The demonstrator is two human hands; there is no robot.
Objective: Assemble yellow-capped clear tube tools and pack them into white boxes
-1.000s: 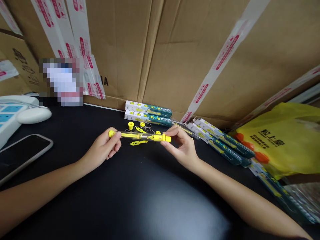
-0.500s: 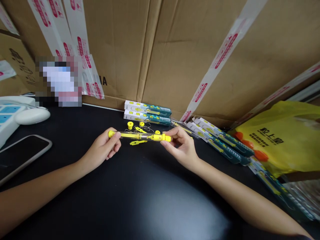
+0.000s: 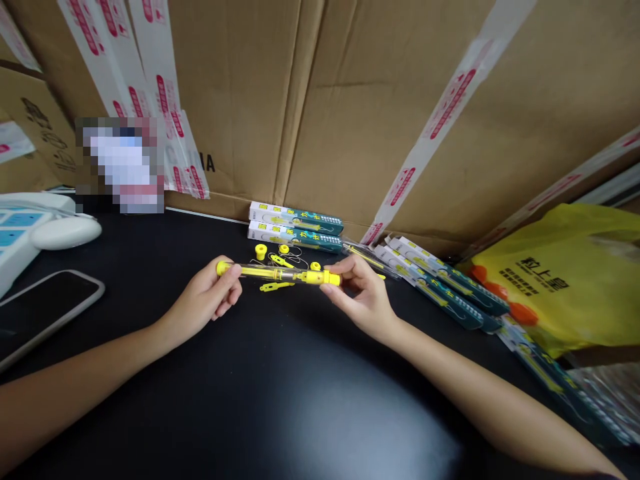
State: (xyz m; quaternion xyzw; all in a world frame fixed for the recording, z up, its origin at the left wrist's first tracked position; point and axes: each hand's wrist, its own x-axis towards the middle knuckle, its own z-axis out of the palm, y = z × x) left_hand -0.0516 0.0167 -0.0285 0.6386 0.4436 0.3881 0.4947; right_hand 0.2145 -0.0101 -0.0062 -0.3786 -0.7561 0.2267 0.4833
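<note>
A clear tubular spring scale [image 3: 265,271] with yellow ends lies level between my two hands, above the black table. My left hand [image 3: 213,288] pinches its yellow left end between thumb and fingers. At the other end, my right hand [image 3: 363,293] has thumb and fingers closed on the yellow cap [image 3: 333,277]. A spring and yellow inner parts show through the tube. Just behind it lie loose yellow caps [image 3: 261,251], thin wire hooks, and a flat yellow piece [image 3: 276,287].
Printed boxes [image 3: 295,237] lie at the back, and more boxes [image 3: 435,287] lie at the right beside a yellow plastic bag [image 3: 560,267]. To the left are a phone [image 3: 47,310] and a white power strip [image 3: 30,213]. Large cardboard [image 3: 240,100] stands behind.
The right fingers have shifted slightly around the yellow cap. The spring scale and my left hand hold nearly the same place.
</note>
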